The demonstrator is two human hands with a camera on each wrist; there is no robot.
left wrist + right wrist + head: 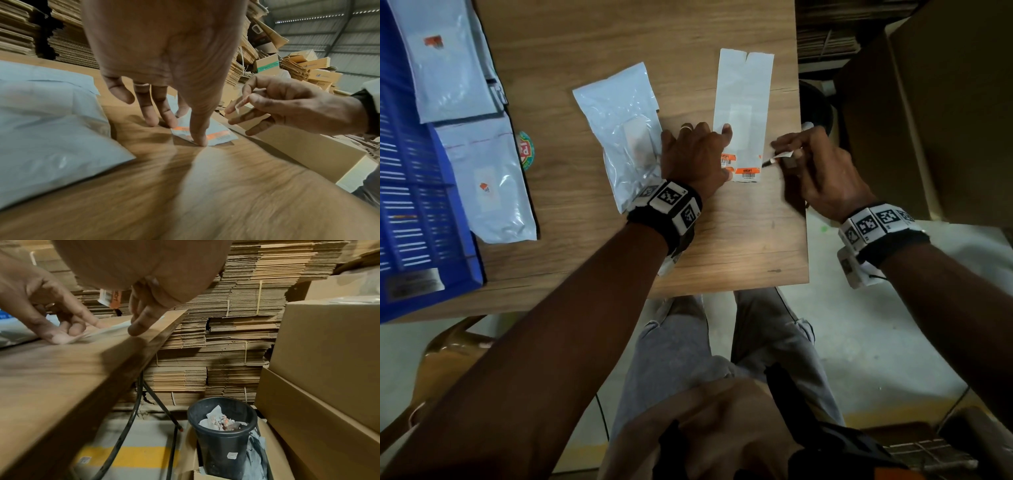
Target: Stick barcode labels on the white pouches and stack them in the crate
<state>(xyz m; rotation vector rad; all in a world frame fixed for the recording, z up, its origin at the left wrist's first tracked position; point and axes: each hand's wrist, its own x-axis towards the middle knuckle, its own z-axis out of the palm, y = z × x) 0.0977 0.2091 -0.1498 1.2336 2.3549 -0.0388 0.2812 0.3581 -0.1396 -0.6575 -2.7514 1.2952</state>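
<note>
A white label backing sheet [743, 102] lies on the wooden table [722, 246], with orange barcode labels [747, 171] at its near end. My left hand [705, 150] presses straight fingers and thumb [198, 134] down on that sheet [220, 136]. Just right of it, my right hand [791, 154] pinches a peeled barcode label [782, 156], lifted off the sheet; the same label [110, 299] shows in the right wrist view. An unlabelled white pouch [623, 130] lies beside my left hand. Two labelled pouches [448, 58] [489, 181] lie on the blue crate [410, 192] at the left.
A round sticker [525, 150] lies by the crate. The table's right edge runs under my right hand; below it stands a black bin [224, 434] with paper scraps. Large cardboard boxes [928, 102] and stacked flat cartons [246, 321] stand to the right and behind.
</note>
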